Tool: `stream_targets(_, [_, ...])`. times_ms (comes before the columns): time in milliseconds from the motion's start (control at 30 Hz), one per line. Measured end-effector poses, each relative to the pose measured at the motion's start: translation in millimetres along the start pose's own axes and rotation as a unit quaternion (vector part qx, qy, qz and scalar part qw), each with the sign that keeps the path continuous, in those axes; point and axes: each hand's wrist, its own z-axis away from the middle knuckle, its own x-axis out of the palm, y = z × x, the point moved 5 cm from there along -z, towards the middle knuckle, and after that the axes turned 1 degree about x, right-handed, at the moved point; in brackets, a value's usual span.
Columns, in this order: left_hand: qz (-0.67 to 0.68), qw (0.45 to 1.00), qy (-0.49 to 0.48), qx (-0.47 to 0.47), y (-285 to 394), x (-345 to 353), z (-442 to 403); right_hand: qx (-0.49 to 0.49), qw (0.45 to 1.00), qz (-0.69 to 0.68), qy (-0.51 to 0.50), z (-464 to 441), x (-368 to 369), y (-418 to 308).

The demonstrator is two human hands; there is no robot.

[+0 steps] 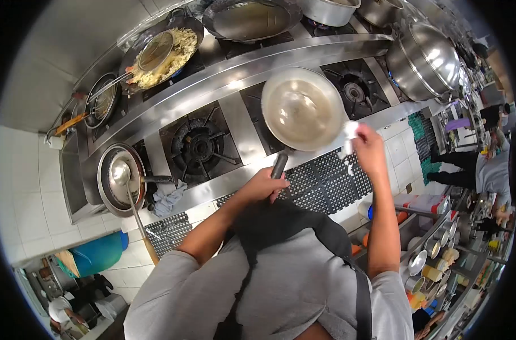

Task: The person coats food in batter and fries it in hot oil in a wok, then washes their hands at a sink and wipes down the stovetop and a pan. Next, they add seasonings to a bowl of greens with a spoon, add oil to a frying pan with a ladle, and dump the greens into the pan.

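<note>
Apron (269,224) hung nearest; pan (267,107) w/ liquid (300,120) sat on the stove (241,127), R hand (371,152) just beside, pinching white cloth (349,134) (prob.; blurred), L hand (262,185) gripping blk handle (279,166), far end unclear. Pan likely hot: best kept level, cloth bunched thick.

Commercial kitchen — burners (201,145), large pot (421,59)
</note>
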Motion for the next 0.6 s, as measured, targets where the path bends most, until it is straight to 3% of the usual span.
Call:
stream_targets(33, [0.035, 0.999, 0.008, 0.001, -8.8, -8.6, -12.2, -0.002, 0.999, 0.030, 0.036, 4.5, -14.5, -4.8])
stream_targets(67, [0.068, 0.997, 0.019, 0.002, -12.1, -16.4, -20.2, -0.011, 0.997, -0.032, 0.064, 8.6, -16.8, 27.6])
stream_targets(100, [0.101, 0.994, 0.035, 0.003, -11.3, -21.2, -24.4, 0.139, 0.985, -0.099, 0.031, 22.0, -17.5, 49.6])
stream_targets(200, [0.142, 0.989, 0.037, -0.004, -36.1, -39.3, -43.7, 0.245, 0.943, -0.217, 0.061, 82.5, -3.8, 108.6])
stream_targets(267, [0.132, 0.990, 0.043, -0.022, -52.1, -43.5, -49.8, 0.336, 0.877, -0.334, 0.084, 137.9, 4.5, 162.2])
stream_targets(333, [0.130, 0.990, 0.047, -0.034, -55.6, -41.1, -53.9, 0.419, 0.789, -0.418, 0.167, 189.2, 5.2, 177.7])
stream_targets(433, [0.155, 0.986, 0.043, -0.044, -49.9, -37.2, -51.3, 0.438, 0.672, -0.513, 0.305, 263.8, 6.7, 194.8])
stream_targets(567, [0.154, 0.983, 0.066, -0.077, -57.7, -37.0, -55.5, 0.452, 0.702, -0.465, 0.294, 385.4, 17.9, 241.6])
stream_targets(600, [0.159, 0.979, 0.074, -0.106, -61.8, -39.9, -54.1, 0.514, 0.693, -0.416, 0.287, 432.5, 27.4, 265.8])
